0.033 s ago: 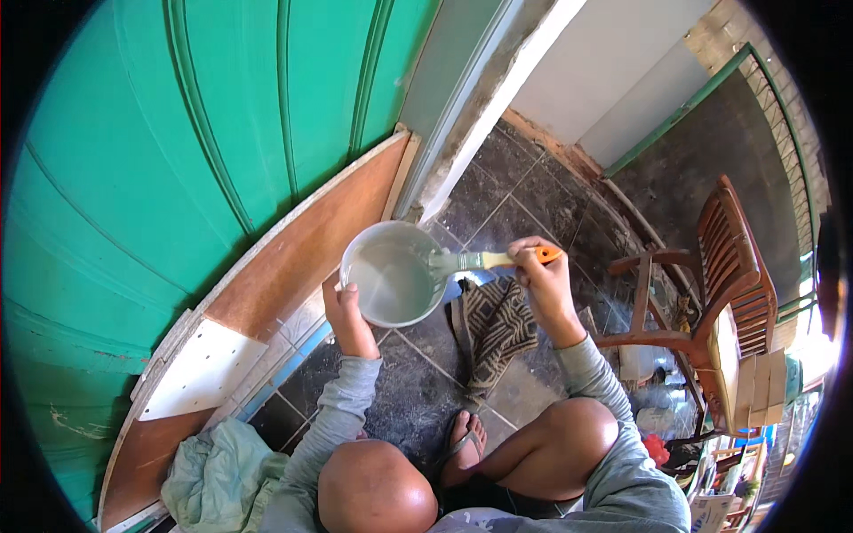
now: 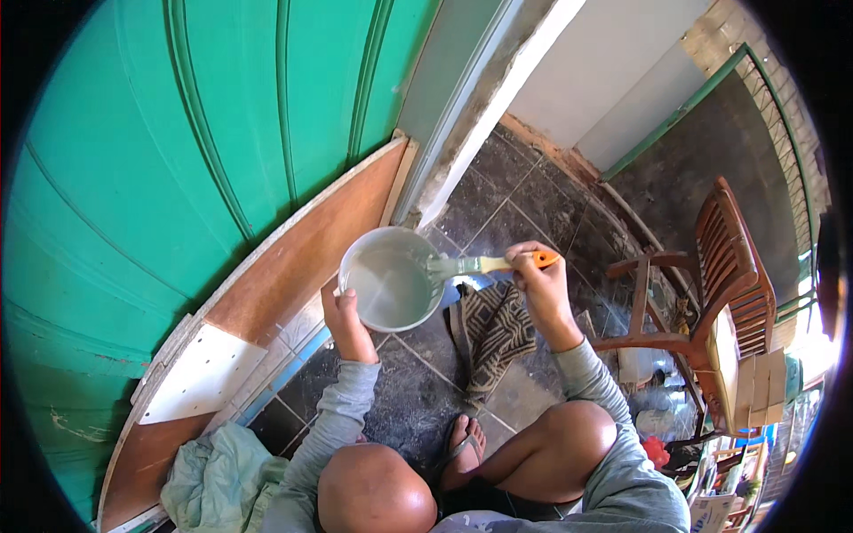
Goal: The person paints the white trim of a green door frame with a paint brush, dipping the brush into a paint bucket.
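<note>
My left hand [image 2: 345, 322] grips the near left rim of a round, whitish plastic tub [image 2: 355, 313]. Thin, milky grey-white paint [image 2: 387, 282] covers the inside of the tub. In my right hand [image 2: 544, 289] is a paintbrush [image 2: 491, 264] with a yellowish handle and an orange end. Its bristles rest at the tub's right rim, wet with paint. Below the brush, a black and beige patterned cloth [image 2: 491, 333] lies on the dark floor tiles.
A green corrugated panel [image 2: 240, 115] with a brown board [image 2: 293, 258] along its foot rises on the left. Beside it stands a white-edged door frame [image 2: 498, 107]. At right is a wooden chair [image 2: 724, 275]; a pale green cloth [image 2: 222, 475] lies at lower left.
The tub and both hands sit very slightly lower in the view. Both holds are the same, and the brush stays at the rim.
</note>
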The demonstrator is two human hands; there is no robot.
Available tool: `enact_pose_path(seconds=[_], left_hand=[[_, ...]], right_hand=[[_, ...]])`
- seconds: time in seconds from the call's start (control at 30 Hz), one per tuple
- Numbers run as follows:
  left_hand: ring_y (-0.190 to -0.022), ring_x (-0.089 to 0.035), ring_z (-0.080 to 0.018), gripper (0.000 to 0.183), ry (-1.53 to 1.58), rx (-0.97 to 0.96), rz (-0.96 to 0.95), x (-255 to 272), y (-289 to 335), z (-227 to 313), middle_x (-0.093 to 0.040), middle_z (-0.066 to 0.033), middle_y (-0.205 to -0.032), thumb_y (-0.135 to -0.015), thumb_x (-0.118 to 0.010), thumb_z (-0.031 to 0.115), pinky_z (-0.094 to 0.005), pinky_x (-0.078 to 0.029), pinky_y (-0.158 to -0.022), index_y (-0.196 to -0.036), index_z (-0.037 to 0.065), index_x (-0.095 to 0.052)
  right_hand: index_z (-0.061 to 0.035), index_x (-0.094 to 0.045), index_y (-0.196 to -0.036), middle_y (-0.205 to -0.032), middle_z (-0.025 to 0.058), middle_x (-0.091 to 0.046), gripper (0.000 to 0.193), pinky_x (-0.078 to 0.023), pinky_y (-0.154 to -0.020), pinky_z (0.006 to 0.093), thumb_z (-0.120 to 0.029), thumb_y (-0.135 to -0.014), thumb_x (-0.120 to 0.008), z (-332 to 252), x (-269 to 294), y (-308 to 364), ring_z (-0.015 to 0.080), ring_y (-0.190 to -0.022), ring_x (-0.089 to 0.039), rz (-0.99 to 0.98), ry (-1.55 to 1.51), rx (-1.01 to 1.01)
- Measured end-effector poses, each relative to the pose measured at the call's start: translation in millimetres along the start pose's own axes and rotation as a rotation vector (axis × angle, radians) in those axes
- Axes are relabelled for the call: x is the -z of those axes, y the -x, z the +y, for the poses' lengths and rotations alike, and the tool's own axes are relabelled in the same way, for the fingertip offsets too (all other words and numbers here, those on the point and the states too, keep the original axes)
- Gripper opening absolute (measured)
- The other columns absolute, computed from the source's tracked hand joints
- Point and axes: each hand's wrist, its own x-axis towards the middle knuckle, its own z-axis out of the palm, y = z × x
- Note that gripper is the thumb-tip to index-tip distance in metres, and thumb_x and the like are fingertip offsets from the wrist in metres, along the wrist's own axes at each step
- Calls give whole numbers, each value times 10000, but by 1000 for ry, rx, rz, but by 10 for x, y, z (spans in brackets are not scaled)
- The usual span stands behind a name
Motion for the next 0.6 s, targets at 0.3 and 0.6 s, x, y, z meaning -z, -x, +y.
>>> enact_pose_path(seconds=[0.3,0.6], left_hand=[[-1031,-562,-224,488,31,11,-6,-23,44,164,-574,-164,-1172,-882,-484,202,-360,-440,-919,-1317,-17,-456],[-964,-566,-217,369,48,26,13,-50,68,221,-580,-159,-1064,-889,-490,196,-352,-457,-870,-1192,-15,-498]], right_hand=[[36,-666,-889,-792,30,-659,104,-476,-644,202,-54,-838,-648,-164,-106,45,73,-707,-603,6,141,86],[25,-668,-877,-769,23,-658,83,-430,-593,190,-44,-833,-654,-196,-104,89,53,-656,-558,39,167,155]])
